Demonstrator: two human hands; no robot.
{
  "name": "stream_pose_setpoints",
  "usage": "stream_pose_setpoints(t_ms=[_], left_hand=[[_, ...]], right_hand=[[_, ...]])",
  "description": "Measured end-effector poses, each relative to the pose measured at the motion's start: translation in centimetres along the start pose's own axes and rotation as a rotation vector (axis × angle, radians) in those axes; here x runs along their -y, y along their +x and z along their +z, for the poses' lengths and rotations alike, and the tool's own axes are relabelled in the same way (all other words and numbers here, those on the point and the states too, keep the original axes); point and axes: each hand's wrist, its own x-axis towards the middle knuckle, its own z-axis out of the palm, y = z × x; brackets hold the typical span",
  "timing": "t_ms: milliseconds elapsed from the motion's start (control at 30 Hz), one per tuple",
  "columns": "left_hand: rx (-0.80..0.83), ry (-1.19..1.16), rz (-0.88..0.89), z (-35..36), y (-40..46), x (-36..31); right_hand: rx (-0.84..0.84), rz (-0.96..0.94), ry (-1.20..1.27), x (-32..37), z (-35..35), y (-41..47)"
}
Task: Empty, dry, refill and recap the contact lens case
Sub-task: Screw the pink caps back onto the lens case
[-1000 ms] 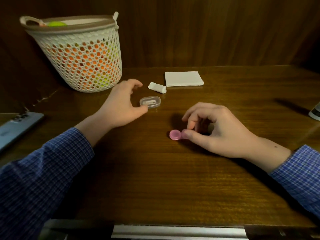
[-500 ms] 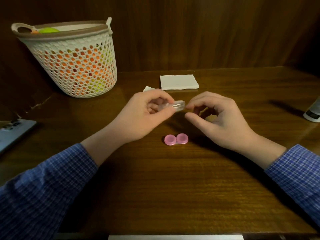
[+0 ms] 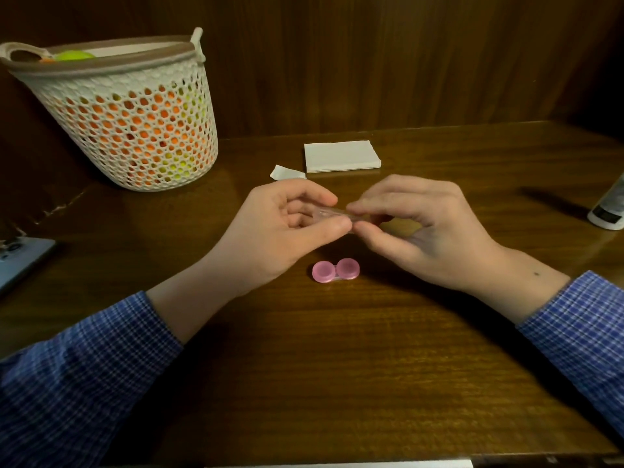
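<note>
From the head view, the wooden desk [image 3: 337,366] runs back to a dark panelled wall, its far edge just behind a folded white napkin stack [image 3: 342,156] and its near edge along the bottom of the frame; a broad stretch of bare, glossy grained wood lies between the sleeves and the near edge. Both hands are raised above the middle of the desk around a small clear plastic box [image 3: 332,214], flat and oblong with rounded ends. The left hand [image 3: 280,231] has its grip curled on the box's left end, thumb below and forefinger above; the right hand [image 3: 422,228] has its grip pinching the right end between thumb and fingertips. The pink contact lens case [image 3: 335,270], two round capped wells joined side by side, smooth and slightly translucent, lies on the desk just nearer than the hands, apart from both. A small white folded scrap [image 3: 283,172] sits just left of the napkins. At the far left stands a white lattice basket [image 3: 135,130] with a brown rim, tapering downward, orange and yellow-green showing through its holes. A grey flat device [image 3: 20,261] crosses the left edge; a white bottle [image 3: 609,211] is cut by the right edge, well apart from the hands.
</note>
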Motion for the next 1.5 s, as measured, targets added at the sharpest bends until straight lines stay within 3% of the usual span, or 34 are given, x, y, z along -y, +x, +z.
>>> stream_pose_setpoints(t_ms=[667,1133,1300,1500], left_hand=[[-0.136,0.056,-0.055,0.7,-0.5,-1.1],[-0.072,-0.013,-0.078,0.2,-0.6,-0.9],[0.047,-0.067,-0.09,-0.2,-0.6,-0.9],[0.225,-0.267,-0.167,-1.2,-0.1,-0.3]], right_hand=[[-0.002,-0.008,-0.163,1.0,0.5,0.0],[-0.055,-0.065,-0.216,1.2,0.7,0.1],[-0.091,0.12,0.078,0.2,0.0,0.1],[-0.143,0.645,0.553,-1.2,0.6,0.8]])
